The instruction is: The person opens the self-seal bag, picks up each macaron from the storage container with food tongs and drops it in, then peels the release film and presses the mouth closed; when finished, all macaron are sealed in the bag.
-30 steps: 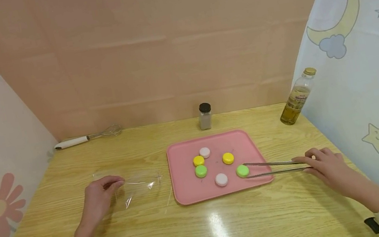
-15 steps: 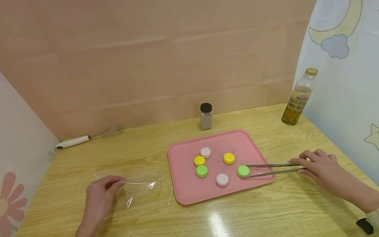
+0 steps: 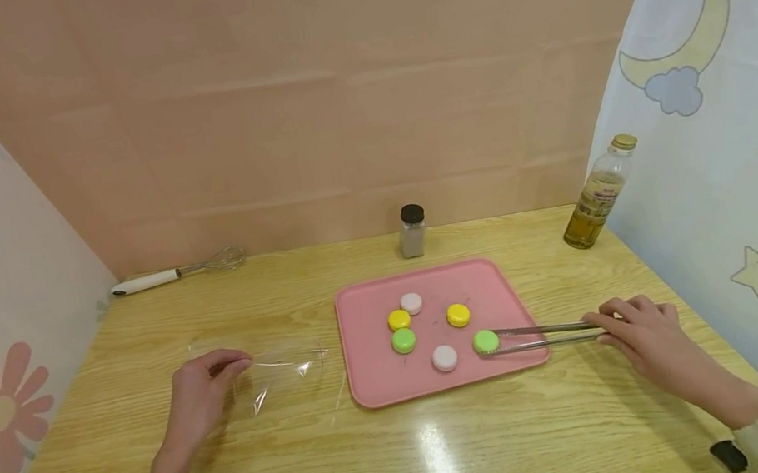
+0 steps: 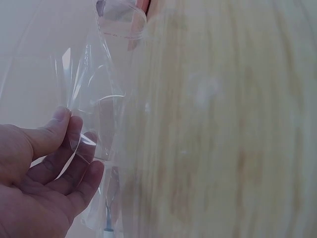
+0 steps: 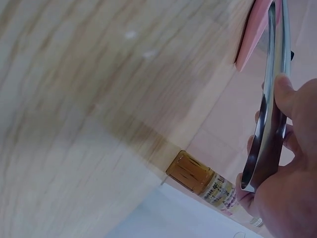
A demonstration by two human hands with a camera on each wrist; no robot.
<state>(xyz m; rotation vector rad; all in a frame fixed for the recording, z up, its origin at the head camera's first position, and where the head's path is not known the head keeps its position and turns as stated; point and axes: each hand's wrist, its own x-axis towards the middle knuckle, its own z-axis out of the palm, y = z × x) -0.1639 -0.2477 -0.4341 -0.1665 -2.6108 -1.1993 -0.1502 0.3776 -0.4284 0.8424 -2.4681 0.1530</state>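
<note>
My left hand (image 3: 205,394) pinches the edge of a clear plastic bag (image 4: 94,94) between thumb and forefinger, left of the pink tray (image 3: 375,385). With my right hand (image 3: 642,329) I grip metal tongs (image 5: 270,109). Their tips reach over the tray's right side and lie on either side of a green macaron (image 3: 486,342). Also on the tray are a second green macaron (image 3: 403,340), two yellow macarons, one at left (image 3: 399,320) and one nearer the middle (image 3: 458,315), and two pale pink macarons, one in front (image 3: 444,358) and one behind (image 3: 411,303).
Behind the tray stands a small jar with a black lid (image 3: 412,232). A bottle of golden liquid (image 3: 599,196) stands at the back right, near the side wall. At the back left lies a whisk (image 3: 158,280) with a white handle.
The tongs' arms have drawn closer together around the green macaron, and my right hand has shifted slightly left. My left hand and the bag look unchanged.
</note>
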